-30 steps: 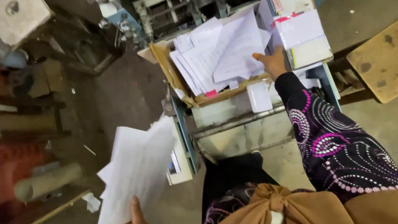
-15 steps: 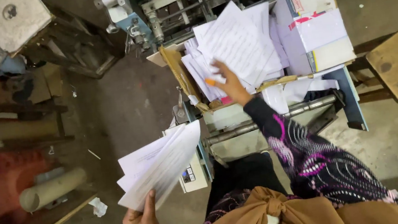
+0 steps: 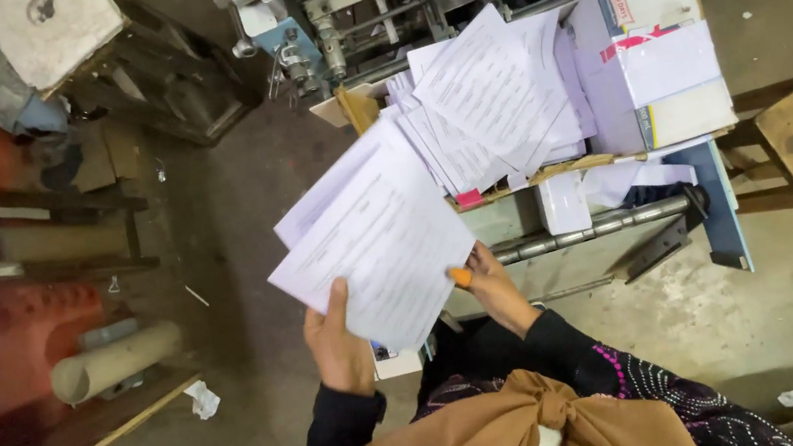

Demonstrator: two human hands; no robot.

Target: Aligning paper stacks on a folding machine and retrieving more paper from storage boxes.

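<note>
Two hands on one sheaf of printed sheets.
Sheaf (image 3: 374, 241) was held tilted before the paper pile (image 3: 492, 100); left hand (image 3: 335, 341) fingers were curled, thumb pressed on top; right hand (image 3: 490, 282) pinched its lower edge.

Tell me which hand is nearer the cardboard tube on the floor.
Left. The left hand grips the sheaf of printed sheets on the side facing the cardboard tube. The right hand touches the sheaf's far edge, farther from the tube.
</note>
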